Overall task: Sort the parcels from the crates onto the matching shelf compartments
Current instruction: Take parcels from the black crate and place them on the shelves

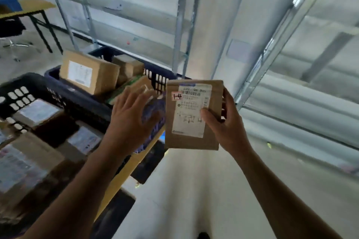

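A brown parcel [186, 142] with a red-edged "1-4" sticker [177, 96] is held upright at the frame's centre, grasped by the right grip [227, 122], thumb [208, 115] on its white label [191, 118]. The left grip [132, 114], released with fingers spread, hangs just left of it, over dark crates [38, 81] of boxes [89, 73] at lower left; metal shelves [180, 25] cross the upper frame.

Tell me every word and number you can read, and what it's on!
"1-4": on the sticker on the parcel in the right hand.
Print and handwriting on its label: too blurred to read.
Labels on the crate parcels: too blurred to read.
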The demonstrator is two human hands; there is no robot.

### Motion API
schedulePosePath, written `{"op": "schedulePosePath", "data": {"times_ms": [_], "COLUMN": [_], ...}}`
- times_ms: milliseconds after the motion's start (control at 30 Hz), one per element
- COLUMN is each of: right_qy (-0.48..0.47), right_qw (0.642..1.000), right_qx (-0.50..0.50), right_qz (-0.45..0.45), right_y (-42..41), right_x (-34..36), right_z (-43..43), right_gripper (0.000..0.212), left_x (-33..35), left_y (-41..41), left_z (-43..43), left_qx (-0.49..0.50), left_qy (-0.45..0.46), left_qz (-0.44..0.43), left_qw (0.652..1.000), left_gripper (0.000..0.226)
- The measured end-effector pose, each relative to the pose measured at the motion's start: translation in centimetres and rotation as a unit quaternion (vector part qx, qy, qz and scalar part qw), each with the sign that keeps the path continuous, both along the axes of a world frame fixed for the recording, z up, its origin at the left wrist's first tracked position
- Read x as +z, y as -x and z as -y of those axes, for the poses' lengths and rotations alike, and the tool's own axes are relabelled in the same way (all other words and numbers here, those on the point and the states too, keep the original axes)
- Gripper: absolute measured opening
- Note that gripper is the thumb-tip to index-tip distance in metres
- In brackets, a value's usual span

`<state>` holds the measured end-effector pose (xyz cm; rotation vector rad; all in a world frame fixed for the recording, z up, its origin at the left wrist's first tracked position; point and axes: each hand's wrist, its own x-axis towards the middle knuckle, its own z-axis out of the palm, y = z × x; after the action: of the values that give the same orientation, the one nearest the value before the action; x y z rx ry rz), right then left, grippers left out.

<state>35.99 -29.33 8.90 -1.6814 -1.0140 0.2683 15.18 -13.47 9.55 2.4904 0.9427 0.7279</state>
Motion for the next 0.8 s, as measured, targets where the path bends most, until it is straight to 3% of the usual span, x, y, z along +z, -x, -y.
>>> {"op": "schedulePosePath", "data": {"times_ms": [167, 333, 500, 800], "right_qy": [-0.022, -0.034, -0.044, -0.034], "right_qw": [0.991, 0.978, 0.961, 0.925], "right_qx": [-0.12, -0.2, -0.273, -0.377], "right_qz": [-0.046, -0.039, -0.029, -0.03], "right_y": [-6.7, -14.0, -20.5, -25.9], "right_x": [0.3, 1.0, 1.4, 1.4], "right_z": [11.8, 25.8, 40.0, 60.4], "right_gripper": [0.082, 0.088, 0.079, 0.081], "left_x": [0.0, 0.6, 0.5, 0.7], "left_y": [-10.4, -22.2, -32.9, -45.8], "left_z": [7.4, 18.0, 30.3, 48.4], "left_qx": [-0.108, -0.204, -0.293, -0.419], "left_qy": [-0.028, -0.061, -0.078, -0.081], "left_qz": [-0.007, 0.004, 0.006, -0.002], "left_qw": [0.994, 0.977, 0.953, 0.904], "left_gripper": [0.069, 0.073, 0.069, 0.071]}}
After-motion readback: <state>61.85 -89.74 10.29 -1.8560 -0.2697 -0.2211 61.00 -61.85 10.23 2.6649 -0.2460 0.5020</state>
